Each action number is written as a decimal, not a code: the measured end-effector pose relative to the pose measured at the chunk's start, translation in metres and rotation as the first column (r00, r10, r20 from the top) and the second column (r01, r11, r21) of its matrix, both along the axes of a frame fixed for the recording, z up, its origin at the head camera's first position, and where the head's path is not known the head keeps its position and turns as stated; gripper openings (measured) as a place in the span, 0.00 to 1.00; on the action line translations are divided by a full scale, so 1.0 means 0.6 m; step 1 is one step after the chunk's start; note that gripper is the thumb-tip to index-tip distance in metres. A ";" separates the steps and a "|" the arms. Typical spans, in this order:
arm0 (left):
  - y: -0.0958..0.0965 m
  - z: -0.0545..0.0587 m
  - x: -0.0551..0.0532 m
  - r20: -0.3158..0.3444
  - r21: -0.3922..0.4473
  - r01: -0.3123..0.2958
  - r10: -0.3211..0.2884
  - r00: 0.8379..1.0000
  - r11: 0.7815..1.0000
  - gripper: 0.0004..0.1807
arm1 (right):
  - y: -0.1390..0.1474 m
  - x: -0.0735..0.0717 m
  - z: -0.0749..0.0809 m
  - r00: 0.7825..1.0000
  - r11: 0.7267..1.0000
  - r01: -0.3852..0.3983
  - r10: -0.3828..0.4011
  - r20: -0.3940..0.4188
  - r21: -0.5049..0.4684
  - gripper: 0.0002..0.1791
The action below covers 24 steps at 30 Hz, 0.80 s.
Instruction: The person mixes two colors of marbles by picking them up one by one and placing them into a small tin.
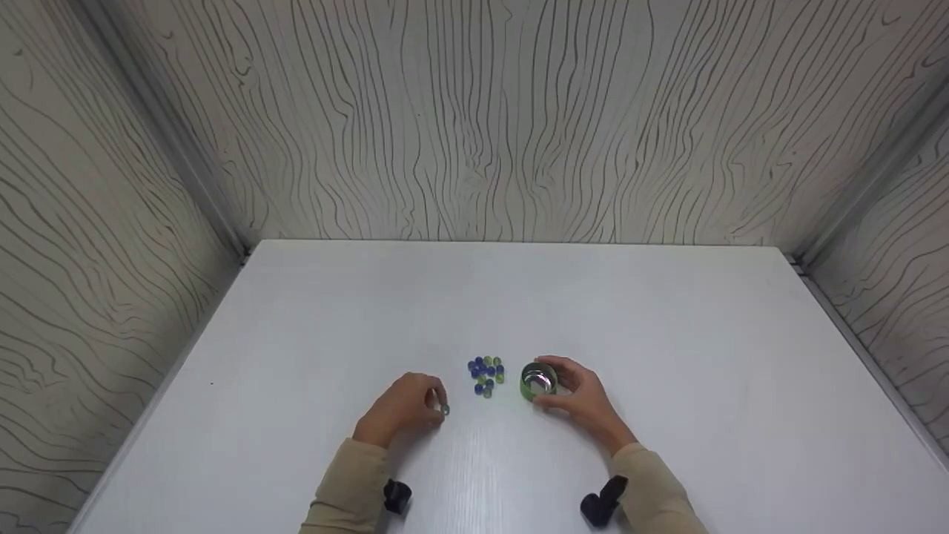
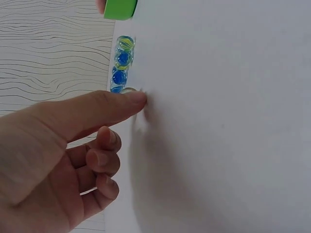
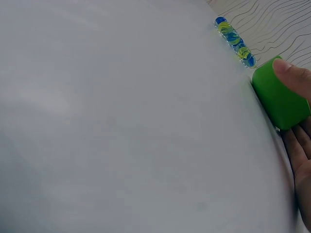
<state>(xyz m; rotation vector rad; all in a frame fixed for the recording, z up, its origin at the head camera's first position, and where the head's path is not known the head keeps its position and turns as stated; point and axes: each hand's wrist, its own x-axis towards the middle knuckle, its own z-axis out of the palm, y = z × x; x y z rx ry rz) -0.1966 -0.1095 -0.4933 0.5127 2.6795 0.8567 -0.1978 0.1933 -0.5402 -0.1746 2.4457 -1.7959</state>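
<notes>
Tabletop (image 1: pixel 667 319) white, grain-patterned walls (image 1: pixel 474 111); left fingers (image 2: pixel 119 104) pinch marble (image 1: pixel 445 409), right fingers (image 1: pixel 565 363) grip green cup (image 3: pixel 277 99).

Green cup (image 3: pixel 276 97) near clustered marbles (image 1: pixel 490 371)

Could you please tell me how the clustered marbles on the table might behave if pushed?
The marbles look round and lie directly on the flat white table, so a push would probably set them rolling. Their glossy, glass-like look suggests they may be slippery to pinch. As they sit close together, nudging one would likely knock its neighbours.
</notes>
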 end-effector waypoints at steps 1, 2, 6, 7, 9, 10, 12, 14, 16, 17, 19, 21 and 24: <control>0.000 0.000 0.000 -0.001 -0.002 0.000 0.000 1.000 1.000 0.07 | 0.000 0.000 0.000 1.000 1.000 -0.002 0.002 -0.003 -0.002 0.35; 0.000 0.000 0.000 -0.003 -0.003 0.002 -0.002 1.000 1.000 0.07 | 0.000 -0.001 -0.001 1.000 1.000 -0.005 0.005 -0.005 -0.004 0.35; 0.001 0.000 0.000 -0.007 -0.002 0.009 -0.009 1.000 1.000 0.07 | 0.000 -0.001 0.000 1.000 1.000 -0.012 0.012 -0.015 -0.013 0.35; 0.001 0.000 0.000 -0.006 -0.002 0.007 -0.007 1.000 1.000 0.07 | 0.000 -0.001 0.000 1.000 1.000 -0.013 0.013 -0.016 -0.013 0.35; 0.001 0.000 0.001 -0.007 -0.002 0.009 -0.009 1.000 1.000 0.07 | 0.000 0.000 0.001 1.000 1.000 -0.015 0.015 -0.016 -0.013 0.35; 0.002 0.000 0.001 -0.008 -0.004 0.008 -0.008 1.000 1.000 0.06 | 0.000 0.000 0.001 1.000 1.000 -0.015 0.015 -0.017 -0.014 0.35; 0.002 0.000 0.001 -0.009 -0.003 0.008 -0.008 1.000 1.000 0.06 | 0.000 0.000 0.002 1.000 1.000 -0.015 0.015 -0.018 -0.012 0.36; 0.002 0.001 0.001 -0.012 -0.010 0.006 -0.006 1.000 1.000 0.06 | 0.000 0.000 0.003 1.000 1.000 -0.017 0.017 -0.021 -0.011 0.36; 0.003 0.002 0.002 -0.016 -0.012 0.005 -0.005 1.000 1.000 0.06 | 0.000 0.000 0.003 1.000 1.000 -0.018 0.018 -0.022 -0.008 0.36; 0.003 0.002 0.002 -0.015 -0.014 0.003 -0.003 1.000 1.000 0.06 | 0.000 0.001 0.004 1.000 1.000 -0.017 0.017 -0.022 -0.006 0.36; 0.004 0.003 0.003 -0.016 -0.020 -0.001 0.001 1.000 1.000 0.06 | 0.000 0.001 0.003 1.000 1.000 -0.017 0.017 -0.024 -0.004 0.36; 0.005 0.004 0.005 -0.015 -0.021 -0.008 0.008 1.000 1.000 0.06 | 0.000 0.002 0.003 1.000 1.000 -0.015 0.015 -0.020 -0.003 0.36; 0.009 0.006 0.006 -0.013 -0.026 -0.019 0.019 1.000 0.999 0.06 | 0.000 0.001 0.003 1.000 1.000 -0.012 0.012 -0.019 -0.003 0.36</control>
